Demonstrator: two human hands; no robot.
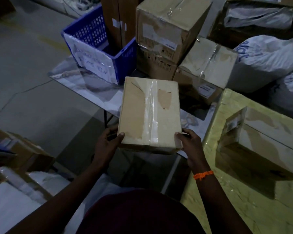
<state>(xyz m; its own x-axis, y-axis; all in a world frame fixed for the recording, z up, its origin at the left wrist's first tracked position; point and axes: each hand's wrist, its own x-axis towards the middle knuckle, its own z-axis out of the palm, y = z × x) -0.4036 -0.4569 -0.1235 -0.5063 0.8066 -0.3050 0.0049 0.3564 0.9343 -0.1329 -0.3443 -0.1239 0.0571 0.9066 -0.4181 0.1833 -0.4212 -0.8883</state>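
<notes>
Head, left hand (107,144), right hand (192,146) gripping box (139,114)

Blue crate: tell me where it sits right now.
In the head view, the blue crate stands upper left on the table, just left of the stacked cardboard boxes, beyond the held box.

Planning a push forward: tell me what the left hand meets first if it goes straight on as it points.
The left hand points into the taped cardboard box it grips at the near corner, so that comes first. Past the box, likely the blue plastic crate on the table, though depth is unclear.
</notes>
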